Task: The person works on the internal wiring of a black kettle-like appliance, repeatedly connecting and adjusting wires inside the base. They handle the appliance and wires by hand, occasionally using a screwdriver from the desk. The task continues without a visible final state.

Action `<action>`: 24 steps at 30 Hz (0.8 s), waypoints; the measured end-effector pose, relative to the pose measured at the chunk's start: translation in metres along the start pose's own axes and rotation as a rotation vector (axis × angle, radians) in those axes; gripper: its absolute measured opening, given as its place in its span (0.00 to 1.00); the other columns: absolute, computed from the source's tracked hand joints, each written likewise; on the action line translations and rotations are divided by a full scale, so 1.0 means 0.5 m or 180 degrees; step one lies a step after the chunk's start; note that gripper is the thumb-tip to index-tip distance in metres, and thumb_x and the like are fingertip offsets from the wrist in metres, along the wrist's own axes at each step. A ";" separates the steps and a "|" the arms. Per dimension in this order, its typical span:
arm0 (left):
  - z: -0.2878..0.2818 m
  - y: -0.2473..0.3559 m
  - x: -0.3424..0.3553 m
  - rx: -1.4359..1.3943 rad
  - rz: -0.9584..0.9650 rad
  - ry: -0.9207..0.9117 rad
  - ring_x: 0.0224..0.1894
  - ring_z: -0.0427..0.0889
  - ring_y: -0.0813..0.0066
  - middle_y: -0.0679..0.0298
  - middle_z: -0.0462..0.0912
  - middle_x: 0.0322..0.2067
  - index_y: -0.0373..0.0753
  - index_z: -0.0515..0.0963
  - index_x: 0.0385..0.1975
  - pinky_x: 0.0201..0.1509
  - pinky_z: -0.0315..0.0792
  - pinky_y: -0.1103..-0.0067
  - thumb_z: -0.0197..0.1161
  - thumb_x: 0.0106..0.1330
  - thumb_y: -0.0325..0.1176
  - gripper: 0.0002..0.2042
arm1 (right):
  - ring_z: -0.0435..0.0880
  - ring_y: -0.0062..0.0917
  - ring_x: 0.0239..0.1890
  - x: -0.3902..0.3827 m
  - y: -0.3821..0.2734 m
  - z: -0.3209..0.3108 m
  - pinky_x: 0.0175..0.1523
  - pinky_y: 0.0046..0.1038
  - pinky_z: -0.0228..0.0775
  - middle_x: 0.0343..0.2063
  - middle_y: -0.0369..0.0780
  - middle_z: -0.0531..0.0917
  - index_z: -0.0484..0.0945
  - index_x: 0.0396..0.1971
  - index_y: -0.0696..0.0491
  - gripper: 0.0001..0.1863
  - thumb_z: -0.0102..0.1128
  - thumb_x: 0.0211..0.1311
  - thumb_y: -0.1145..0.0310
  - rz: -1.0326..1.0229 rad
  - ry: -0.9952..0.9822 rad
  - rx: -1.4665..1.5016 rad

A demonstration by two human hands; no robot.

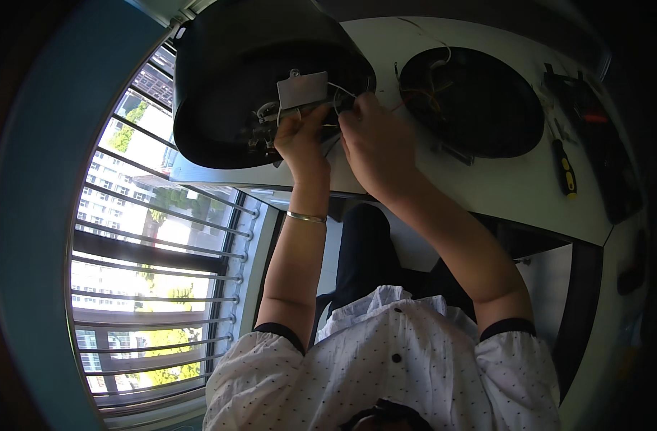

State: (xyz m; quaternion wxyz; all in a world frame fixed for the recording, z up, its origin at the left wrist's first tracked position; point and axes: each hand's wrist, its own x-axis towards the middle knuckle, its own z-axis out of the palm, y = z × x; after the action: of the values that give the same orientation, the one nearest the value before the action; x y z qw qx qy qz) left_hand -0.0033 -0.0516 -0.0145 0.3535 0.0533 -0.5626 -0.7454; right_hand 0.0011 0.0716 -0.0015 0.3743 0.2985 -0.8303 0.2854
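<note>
A large black rounded housing (221, 93) lies on the white table with its hollow side toward me. In front of its opening is a flat pale rectangular plate (303, 90) with a small tab on top and thin white wires beside it. My left hand (302, 144) is closed just under the plate, fingers pinched on something I cannot make out. To its right, my right hand (375, 136) is closed close to a white wire (343, 89) at the housing's edge; its fingertips are mostly hidden. Metal parts (260, 133) show inside the housing, left of my left hand.
A black oval cover (479, 108) with coloured wires on it lies to the right. Beyond it are a yellow-and-black screwdriver (564, 169) and a dark tool case (594, 136). A barred window (156, 251) is at the left. The table's front edge (443, 205) runs below my hands.
</note>
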 end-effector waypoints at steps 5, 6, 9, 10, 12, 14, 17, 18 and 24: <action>0.007 0.004 -0.001 -0.0062 0.0068 -0.0006 0.21 0.68 0.85 0.70 0.76 0.21 0.36 0.77 0.25 0.25 0.60 0.87 0.65 0.51 0.21 0.04 | 0.79 0.27 0.27 0.018 0.005 0.012 0.25 0.26 0.72 0.31 0.37 0.75 0.76 0.28 0.54 0.04 0.60 0.51 0.73 -0.0003 0.0477 -0.0152; 0.003 0.003 -0.001 -0.0058 0.0057 -0.0009 0.21 0.68 0.85 0.71 0.76 0.21 0.36 0.78 0.25 0.26 0.60 0.87 0.65 0.51 0.21 0.04 | 0.79 0.26 0.27 0.022 0.004 0.008 0.25 0.25 0.72 0.31 0.37 0.75 0.76 0.28 0.54 0.04 0.60 0.52 0.73 0.0025 0.0521 -0.0229; -0.004 -0.001 0.007 -0.0059 0.0163 -0.0097 0.22 0.68 0.85 0.71 0.76 0.21 0.36 0.78 0.26 0.26 0.60 0.87 0.65 0.50 0.21 0.05 | 0.77 0.31 0.31 0.037 0.017 -0.021 0.31 0.30 0.72 0.35 0.40 0.77 0.76 0.23 0.55 0.04 0.61 0.48 0.73 -0.0259 0.0641 -0.0317; -0.006 0.001 0.006 -0.0062 0.0221 -0.0131 0.22 0.68 0.85 0.71 0.77 0.22 0.36 0.79 0.27 0.26 0.60 0.87 0.65 0.50 0.21 0.05 | 0.77 0.32 0.33 0.042 0.021 -0.029 0.32 0.31 0.71 0.36 0.42 0.77 0.76 0.21 0.56 0.04 0.61 0.46 0.73 -0.0377 0.0628 -0.0335; -0.005 0.006 0.002 -0.0143 0.0178 -0.0091 0.26 0.71 0.83 0.69 0.79 0.26 0.35 0.79 0.29 0.31 0.64 0.86 0.65 0.50 0.19 0.07 | 0.78 0.33 0.28 0.049 0.024 -0.043 0.32 0.32 0.71 0.29 0.42 0.80 0.77 0.23 0.57 0.05 0.61 0.49 0.71 -0.0264 0.0311 -0.0146; -0.010 0.011 0.001 -0.0143 0.0026 -0.0049 0.35 0.79 0.78 0.64 0.82 0.33 0.31 0.79 0.33 0.40 0.72 0.84 0.64 0.50 0.16 0.10 | 0.79 0.34 0.25 0.057 0.027 -0.057 0.32 0.32 0.72 0.24 0.41 0.81 0.77 0.24 0.58 0.06 0.61 0.50 0.70 0.0032 -0.0244 0.0102; -0.002 0.012 -0.001 -0.0129 0.0004 -0.0026 0.33 0.79 0.79 0.63 0.82 0.31 0.31 0.80 0.30 0.38 0.71 0.85 0.65 0.49 0.17 0.08 | 0.80 0.30 0.23 0.059 0.055 -0.057 0.32 0.27 0.71 0.22 0.41 0.82 0.78 0.29 0.59 0.08 0.59 0.54 0.69 0.0651 -0.0717 0.1398; -0.003 0.004 0.000 -0.0114 0.0009 -0.0014 0.31 0.78 0.80 0.64 0.82 0.29 0.31 0.80 0.29 0.37 0.71 0.85 0.65 0.49 0.17 0.07 | 0.80 0.28 0.23 0.062 0.061 -0.058 0.32 0.26 0.71 0.23 0.41 0.83 0.78 0.30 0.58 0.09 0.58 0.56 0.68 0.0881 -0.0906 0.1869; -0.009 -0.019 0.008 -0.0360 0.0123 0.0048 0.24 0.76 0.82 0.65 0.81 0.23 0.32 0.79 0.23 0.29 0.68 0.87 0.68 0.47 0.19 0.05 | 0.71 0.17 0.22 0.089 0.048 -0.090 0.25 0.16 0.60 0.26 0.41 0.81 0.75 0.36 0.62 0.09 0.53 0.63 0.71 0.2998 -0.1568 0.4958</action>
State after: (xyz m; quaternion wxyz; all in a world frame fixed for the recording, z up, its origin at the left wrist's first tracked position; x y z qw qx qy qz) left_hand -0.0085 -0.0566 -0.0231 0.3745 0.0280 -0.5179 -0.7686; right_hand -0.0199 0.1063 0.0526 -0.2705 0.1503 -0.4967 0.8109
